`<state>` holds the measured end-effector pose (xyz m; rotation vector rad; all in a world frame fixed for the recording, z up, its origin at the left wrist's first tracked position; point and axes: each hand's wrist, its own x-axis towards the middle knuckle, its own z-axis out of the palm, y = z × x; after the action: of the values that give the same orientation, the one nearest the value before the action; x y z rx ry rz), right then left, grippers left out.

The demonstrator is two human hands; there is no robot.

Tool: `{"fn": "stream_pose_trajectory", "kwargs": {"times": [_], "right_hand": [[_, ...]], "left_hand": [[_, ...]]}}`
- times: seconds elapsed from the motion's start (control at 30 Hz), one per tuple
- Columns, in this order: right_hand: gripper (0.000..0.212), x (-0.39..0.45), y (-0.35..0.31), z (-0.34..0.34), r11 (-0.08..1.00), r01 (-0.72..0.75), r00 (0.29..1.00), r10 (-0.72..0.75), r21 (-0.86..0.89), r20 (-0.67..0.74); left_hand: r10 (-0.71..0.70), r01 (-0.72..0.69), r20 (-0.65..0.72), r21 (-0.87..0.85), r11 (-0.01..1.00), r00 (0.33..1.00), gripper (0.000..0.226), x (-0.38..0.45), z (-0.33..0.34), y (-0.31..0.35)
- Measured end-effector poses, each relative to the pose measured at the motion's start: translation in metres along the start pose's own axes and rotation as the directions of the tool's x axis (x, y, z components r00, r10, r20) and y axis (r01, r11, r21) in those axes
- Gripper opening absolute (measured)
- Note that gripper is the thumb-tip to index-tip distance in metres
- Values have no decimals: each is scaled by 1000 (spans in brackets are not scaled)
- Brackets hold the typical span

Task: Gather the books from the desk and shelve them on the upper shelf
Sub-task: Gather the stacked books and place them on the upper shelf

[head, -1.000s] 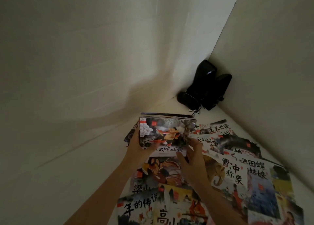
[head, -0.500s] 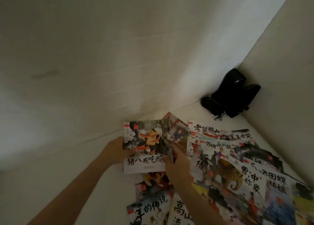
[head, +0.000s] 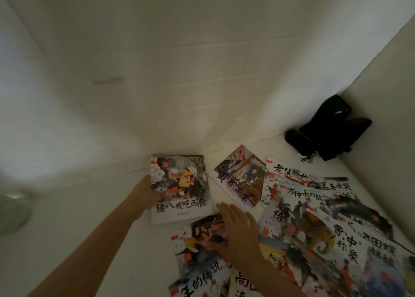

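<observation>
Half a second ago both hands were on the gathered stack (head: 180,189), held up off the surface. Now the stack rests on the white bench (head: 107,236) close to the back wall, and the right hand (head: 235,229) has let go of it and come down onto the dark tiger-patterned book (head: 202,236) lying just in front. That reads as one more book about to join the pile, so gathering is still underway and nothing is near a shelf yet.

The left hand (head: 149,194) keeps hold of the stack at its left edge, its grip closed on it, thumb over the cover and fingers hidden behind. The right hand's grip is spread, fingers fairly straight and lying flat on the tiger cover, pressing on it and not pinching.

The other books (head: 314,218) lie scattered and overlapping across the right half of the bench, one blue-covered book (head: 240,177) sitting apart between stack and spread. A black device (head: 330,128) sits in the far corner, well apart.
</observation>
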<state>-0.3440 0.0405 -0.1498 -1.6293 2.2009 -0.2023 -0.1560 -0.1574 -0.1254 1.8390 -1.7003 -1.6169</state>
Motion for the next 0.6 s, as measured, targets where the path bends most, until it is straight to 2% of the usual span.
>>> {"fn": "stream_pose_trajectory", "kwargs": {"times": [0.1,0.23,0.33,0.4,0.47,0.53,0.6], "right_hand": [[70,1,11,8,984,31,997,-42,-175,-60],[72,6,32,-1,988,2,991,-23,-151,-135],[71,7,37,-4,989,-9,992,-9,-149,-123],[73,5,36,-4,992,-8,990,-10,-127,-139],[95,3,36,-10,997,4,996,-11,-77,-83],[118,3,37,-20,998,25,996,-19,-65,87],[127,3,34,-33,991,73,974,-47,-112,220]], "left_hand": [[8,7,-86,175,984,996,48,4,3,-2],[89,-11,-143,470,883,986,58,3,22,4],[251,-79,-197,618,783,948,73,-6,31,-2],[357,-127,-210,678,724,910,75,-16,34,-7],[395,-179,-179,676,715,901,62,-29,34,-9],[378,-227,-106,642,732,920,49,-44,35,-10],[329,-264,6,610,747,944,55,-63,40,-14]]}}
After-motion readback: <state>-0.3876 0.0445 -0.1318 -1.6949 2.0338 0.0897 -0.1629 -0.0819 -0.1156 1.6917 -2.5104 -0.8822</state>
